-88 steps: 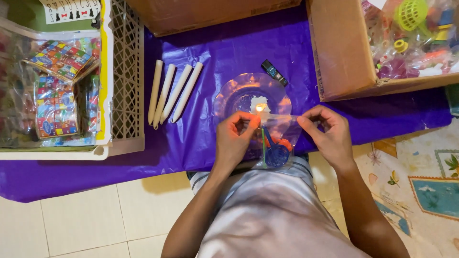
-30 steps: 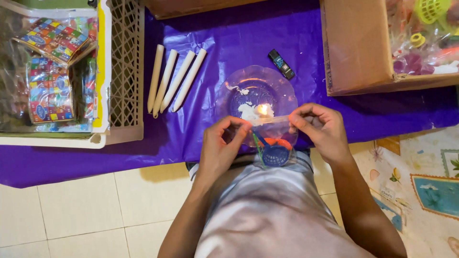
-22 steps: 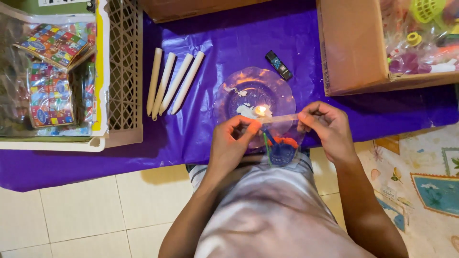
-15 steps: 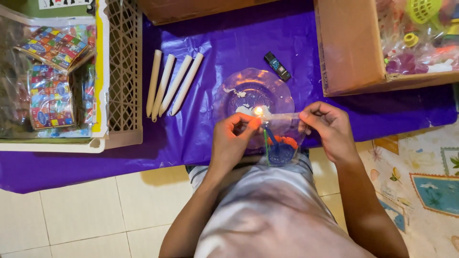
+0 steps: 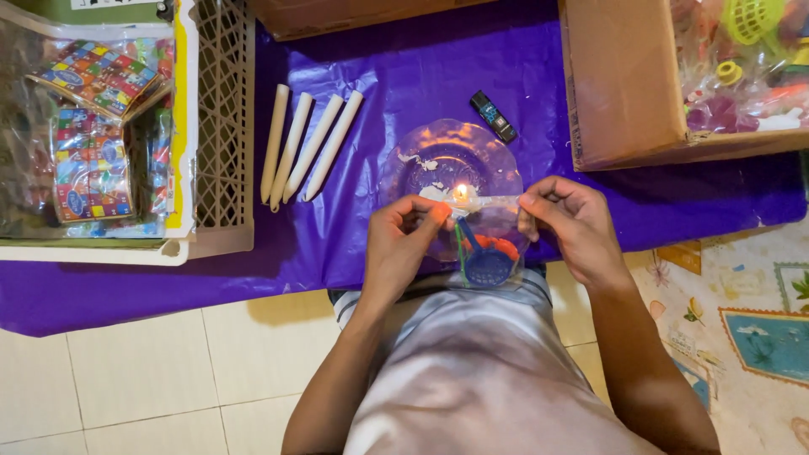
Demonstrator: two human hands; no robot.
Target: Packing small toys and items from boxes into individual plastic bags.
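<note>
Purple plastic sheet over the desk [image 5: 421,76] — small lit candle [image 5: 461,195] on a clear glass plate [image 5: 438,156].
Left hand [image 5: 404,244] and right hand [image 5: 569,223] each pinch one end of a clear plastic toy packet [image 5: 489,244], stretched just above the flame — both grips closed.

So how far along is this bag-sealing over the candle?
Done: sealed colourful packets already sit in the crate at the left. In hand: the left hand and right hand stretch the top edge of a clear bag of small toys by the candle flame on the glass plate. Left, probably: loose toys in the cardboard box; four spare candles lie unused.
</note>
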